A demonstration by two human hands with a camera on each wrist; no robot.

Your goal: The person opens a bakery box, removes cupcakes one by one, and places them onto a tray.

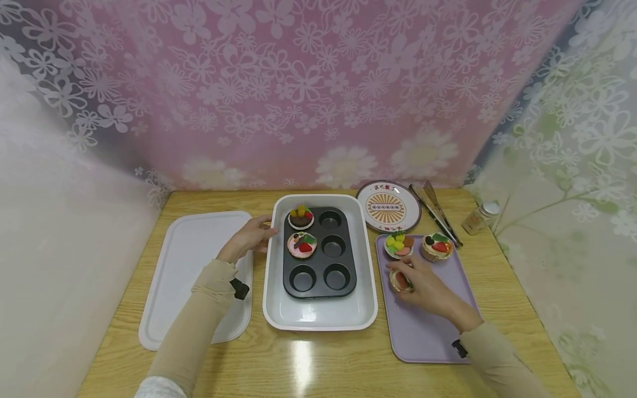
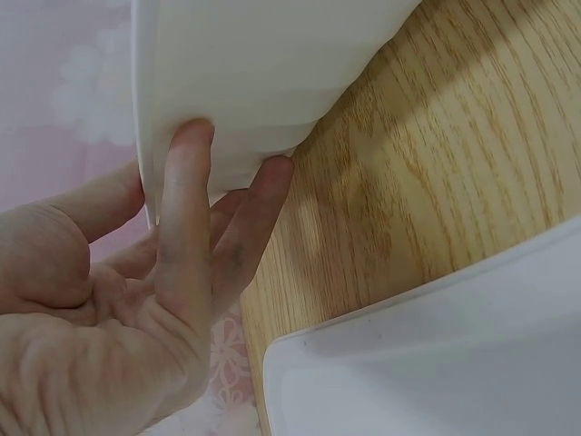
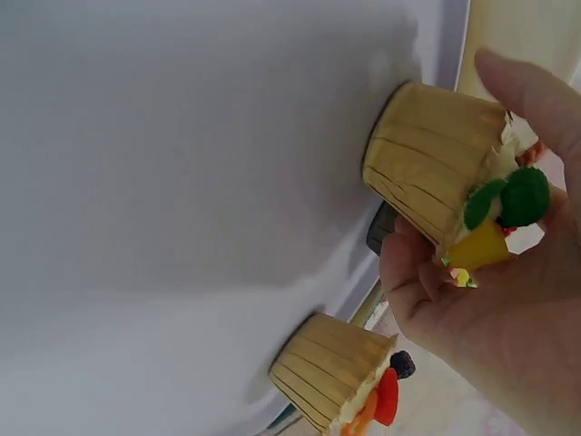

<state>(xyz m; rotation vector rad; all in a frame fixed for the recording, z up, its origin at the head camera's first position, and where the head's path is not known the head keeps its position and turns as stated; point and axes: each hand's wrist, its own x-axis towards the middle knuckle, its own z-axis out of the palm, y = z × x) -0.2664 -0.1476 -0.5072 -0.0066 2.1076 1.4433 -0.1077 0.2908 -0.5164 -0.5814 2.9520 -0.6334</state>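
My left hand (image 1: 254, 235) rests against the left side of a deep white tray (image 1: 271, 309), its fingertips (image 2: 192, 136) on the outer wall. Inside the tray lies a black muffin pan (image 1: 318, 293); a chocolate fruit cupcake (image 1: 301, 220) and a pink fruit cupcake (image 1: 301, 246) sit in its left cups. On a purple tray (image 1: 423, 342), my right hand (image 1: 425, 284) reaches around a cupcake in a tan paper cup (image 3: 436, 154) with green and yellow toppings. The thumb stands slightly apart from this cup in the right wrist view, while the other fingers are at its far side.
Behind the right hand stand a yellow-topped cupcake (image 1: 398, 243) and a strawberry cupcake (image 1: 437, 247). A patterned plate (image 1: 370, 193), tongs (image 1: 433, 215), a whisk (image 1: 438, 202) and a jar (image 1: 480, 218) lie or stand beyond. A flat white tray (image 1: 184, 276) lies at left.
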